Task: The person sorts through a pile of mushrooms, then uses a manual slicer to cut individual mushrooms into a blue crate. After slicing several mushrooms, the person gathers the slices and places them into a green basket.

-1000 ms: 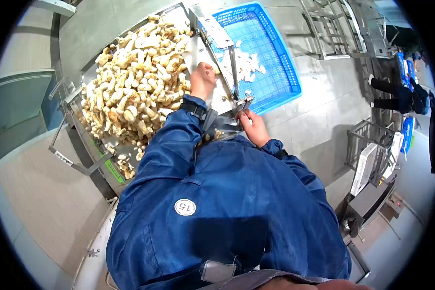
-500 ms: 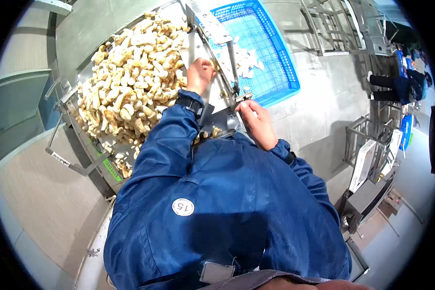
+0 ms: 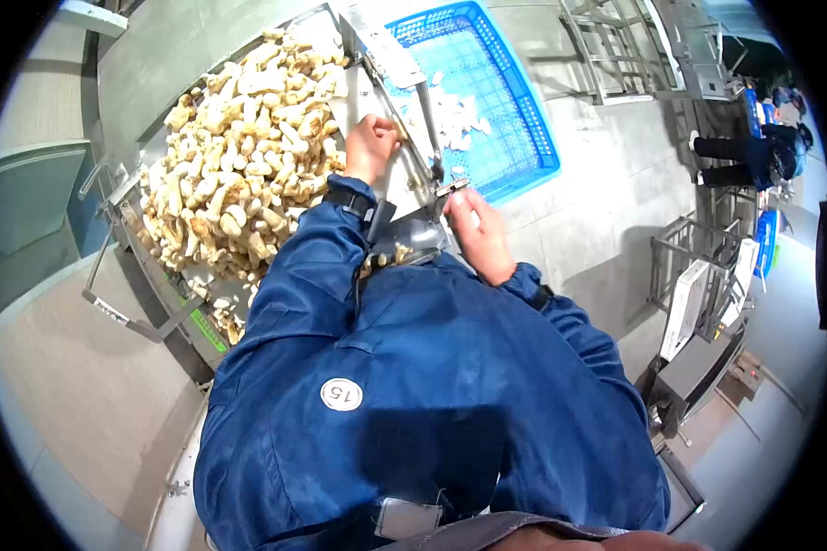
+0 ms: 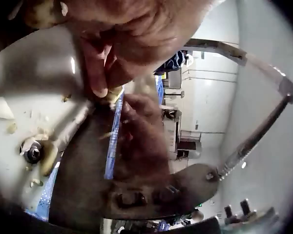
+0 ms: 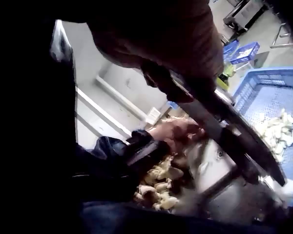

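My left hand [image 3: 371,147] is over the white board [image 3: 397,184] beside the blade; its fingers pinch a small pale mushroom piece [image 4: 118,92], partly hidden by the fingers in the left wrist view. At the near end of the long metal blade [image 5: 234,131], my right hand [image 3: 481,237] has its fingers curled round the handle, which it mostly covers. A big heap of pale brown mushrooms [image 3: 239,156] lies to the left of the board. Beyond the blade, white cut pieces [image 3: 455,119] lie in a blue basket [image 3: 544,151].
More mushrooms [image 3: 222,317] lie at the heap's lower left, near a metal frame [image 3: 156,323]. On the right stand metal racks [image 3: 616,55] and a white-edged tray [image 3: 685,310]. A person in dark clothes [image 3: 753,161] is farther off.
The basket, heap and board have shifted slightly left in the head view. Both hands stay near the blade, the left still beside it and the right still at its near end.
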`<state>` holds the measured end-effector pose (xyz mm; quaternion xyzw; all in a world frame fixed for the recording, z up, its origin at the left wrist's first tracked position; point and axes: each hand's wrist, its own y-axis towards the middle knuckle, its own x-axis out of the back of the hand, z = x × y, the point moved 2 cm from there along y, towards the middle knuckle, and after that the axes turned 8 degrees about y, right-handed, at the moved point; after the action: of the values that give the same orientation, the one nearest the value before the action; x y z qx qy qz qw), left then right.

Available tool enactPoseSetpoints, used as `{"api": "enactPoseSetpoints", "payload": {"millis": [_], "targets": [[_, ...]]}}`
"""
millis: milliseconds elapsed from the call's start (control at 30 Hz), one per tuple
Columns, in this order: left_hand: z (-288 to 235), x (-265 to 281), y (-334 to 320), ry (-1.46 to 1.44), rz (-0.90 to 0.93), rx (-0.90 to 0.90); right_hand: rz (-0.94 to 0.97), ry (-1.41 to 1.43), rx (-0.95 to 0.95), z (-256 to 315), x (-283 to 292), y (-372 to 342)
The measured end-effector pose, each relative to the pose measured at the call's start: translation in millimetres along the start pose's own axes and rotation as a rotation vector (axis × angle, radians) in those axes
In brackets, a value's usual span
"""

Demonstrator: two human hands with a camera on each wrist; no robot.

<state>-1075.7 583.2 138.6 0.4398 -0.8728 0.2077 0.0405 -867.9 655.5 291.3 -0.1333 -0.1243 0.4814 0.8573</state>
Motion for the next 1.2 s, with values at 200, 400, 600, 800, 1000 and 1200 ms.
{"api": "enactPoseSetpoints", "payload": {"millis": [200, 400, 600, 800, 1000, 1200], "targets": [[-1, 2, 5, 0.034, 0.042, -0.002, 0.049, -0.025, -0.222, -40, 6, 2], [-11, 0, -3, -0.04, 0.03, 0.019, 0.029, 0.027, -0.11, -20, 4, -2], [-13, 3, -8, 0.001, 0.043, -0.01, 0.101, 0.048, -0.258, -45, 7, 1], [-13, -1, -6, -0.133, 0.05, 0.051, 0.052, -0.016, -0.069, -9, 4, 0], [-3, 2, 4, 0.074, 0.145, 0.037, 0.116, -0.058, -0.173, -72, 9, 5], [-23, 5, -8, -0.097, 0.127, 0.095, 0.124, -0.036, -0.166, -78, 9, 4]]}}
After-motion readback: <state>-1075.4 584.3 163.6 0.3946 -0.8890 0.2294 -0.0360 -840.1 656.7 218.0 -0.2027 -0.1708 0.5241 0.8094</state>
